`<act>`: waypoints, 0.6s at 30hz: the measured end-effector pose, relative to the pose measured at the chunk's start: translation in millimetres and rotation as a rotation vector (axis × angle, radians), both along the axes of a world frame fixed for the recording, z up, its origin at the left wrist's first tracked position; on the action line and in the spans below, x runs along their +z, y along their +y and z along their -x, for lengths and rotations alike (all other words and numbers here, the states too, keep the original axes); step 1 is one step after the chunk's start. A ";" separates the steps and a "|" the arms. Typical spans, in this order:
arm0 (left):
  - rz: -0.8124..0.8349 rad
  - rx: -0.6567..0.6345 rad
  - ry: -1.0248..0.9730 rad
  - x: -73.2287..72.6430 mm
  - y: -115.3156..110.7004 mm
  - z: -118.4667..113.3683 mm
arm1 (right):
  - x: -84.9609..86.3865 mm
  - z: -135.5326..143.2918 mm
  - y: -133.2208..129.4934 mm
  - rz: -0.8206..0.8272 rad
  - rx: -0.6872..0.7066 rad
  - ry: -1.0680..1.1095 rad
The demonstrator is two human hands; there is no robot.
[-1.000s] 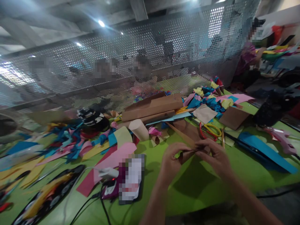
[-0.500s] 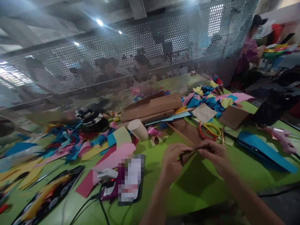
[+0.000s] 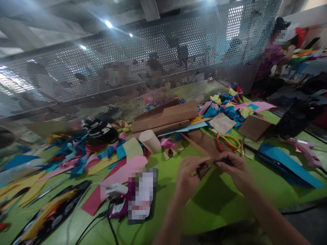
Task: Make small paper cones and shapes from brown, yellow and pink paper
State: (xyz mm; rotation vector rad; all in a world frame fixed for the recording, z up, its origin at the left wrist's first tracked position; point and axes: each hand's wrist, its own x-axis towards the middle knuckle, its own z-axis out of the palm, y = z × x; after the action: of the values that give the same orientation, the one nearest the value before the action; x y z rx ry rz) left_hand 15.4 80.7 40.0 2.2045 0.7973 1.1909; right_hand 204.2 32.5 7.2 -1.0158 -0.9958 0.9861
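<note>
Over the green tabletop, a small folded piece of brown paper (image 3: 203, 170) is held between my two hands. My left hand (image 3: 188, 178) is closed round it, thumb and fingers pinching, so most of the paper is hidden. The fingertips of my right hand (image 3: 233, 168) are pinched together at the paper's right edge. Just beyond my hands lie a larger brown paper sheet (image 3: 203, 141) and scissors with red and yellow handles (image 3: 231, 142).
To the left lie a phone (image 3: 143, 197), a purple power strip (image 3: 120, 206) with cables, and pink paper (image 3: 127, 170). A white paper roll (image 3: 150, 141) stands farther back. On the right are blue paper (image 3: 291, 165) and a pink glue gun (image 3: 308, 149). A perforated metal screen (image 3: 102, 71) rises behind.
My left fingers have shifted slightly over the brown paper, so less of it shows. The right hand stays pinched at nearly the same spot. A person at far right has moved an arm.
</note>
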 end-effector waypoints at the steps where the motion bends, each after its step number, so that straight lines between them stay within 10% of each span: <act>1: 0.040 0.001 0.002 -1.3 1.1 1.6 | -1.1 -0.8 0.2 -0.004 -0.007 0.004; 18: 0.210 0.006 0.032 -3.2 6.3 8.3 | -4.4 -4.3 0.4 0.009 -0.028 -0.033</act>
State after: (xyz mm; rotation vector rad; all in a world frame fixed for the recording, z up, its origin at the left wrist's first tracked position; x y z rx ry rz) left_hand 7.1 87.0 36.8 2.0554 0.8999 1.0269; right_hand 208.5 32.9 2.8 -1.0537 -1.0023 0.9548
